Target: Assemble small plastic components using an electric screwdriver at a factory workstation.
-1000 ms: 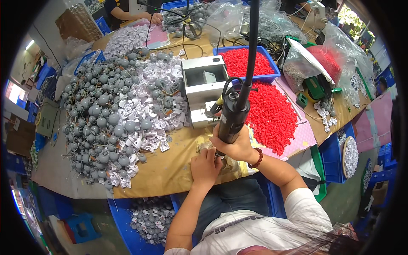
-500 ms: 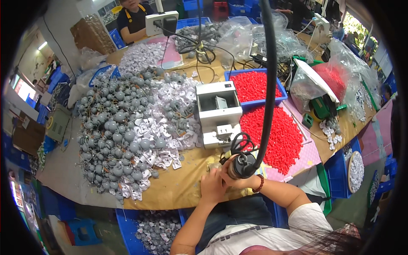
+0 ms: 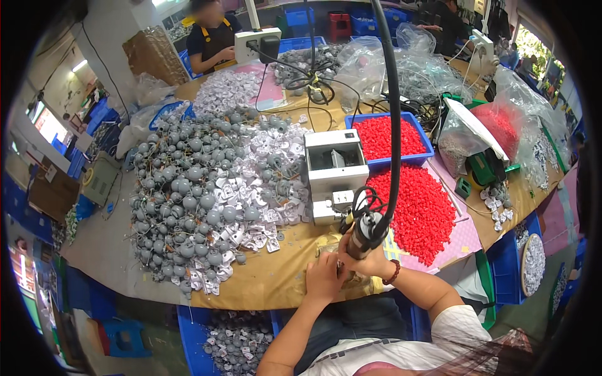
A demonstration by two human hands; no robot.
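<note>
My right hand (image 3: 371,262) is wrapped round a black and silver electric screwdriver (image 3: 364,237), whose thick black cord rises from its top. Close beside it, near the front edge of the table, my left hand (image 3: 325,276) is closed with bent fingers; whatever it pinches is too small and covered to name. The tool's lower end is hidden by my hands. Just beyond them stands a white and grey screw feeder (image 3: 338,177) with an open top. Small red plastic parts (image 3: 417,216) lie heaped to its right.
Grey round parts with wires (image 3: 182,194) and white plastic pieces (image 3: 254,235) are piled on the left. A blue tray (image 3: 401,158) holds more red parts. Below the table edge sits a blue bin (image 3: 194,341). Another person (image 3: 213,37) works across the table.
The view has shifted, so the table appears farther right and lower. The screwdriver now leans more, and my hands stay together around the same spot.
</note>
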